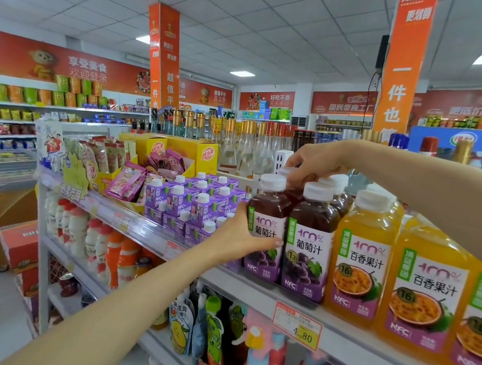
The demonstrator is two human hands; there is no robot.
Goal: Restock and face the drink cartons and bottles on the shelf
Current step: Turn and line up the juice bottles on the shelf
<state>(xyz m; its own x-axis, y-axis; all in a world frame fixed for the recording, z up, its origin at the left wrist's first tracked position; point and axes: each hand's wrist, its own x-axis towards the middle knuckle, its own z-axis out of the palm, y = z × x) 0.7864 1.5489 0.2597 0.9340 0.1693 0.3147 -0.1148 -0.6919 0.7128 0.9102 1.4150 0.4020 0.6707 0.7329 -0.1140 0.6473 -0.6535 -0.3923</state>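
Two dark grape juice bottles with white caps stand at the front of the top shelf point(248, 289). My left hand point(240, 238) grips the left grape bottle point(269, 214) around its label. My right hand point(314, 165) reaches over from the right and its fingers curl round the cap of a grape bottle in the row behind. The second front grape bottle point(310, 242) stands beside it. Orange passion fruit juice bottles point(363, 257) line up to the right. Small purple drink cartons point(192, 203) with white caps sit stacked to the left.
Yellow boxes and pink snack packs point(154, 166) fill the shelf's left end. A price tag point(296, 329) reading 4.80 hangs on the shelf edge. Lower shelves hold white and orange bottles point(98, 248) and drink pouches point(211, 331). Glass liquor bottles point(239, 141) stand behind. An aisle runs along the left.
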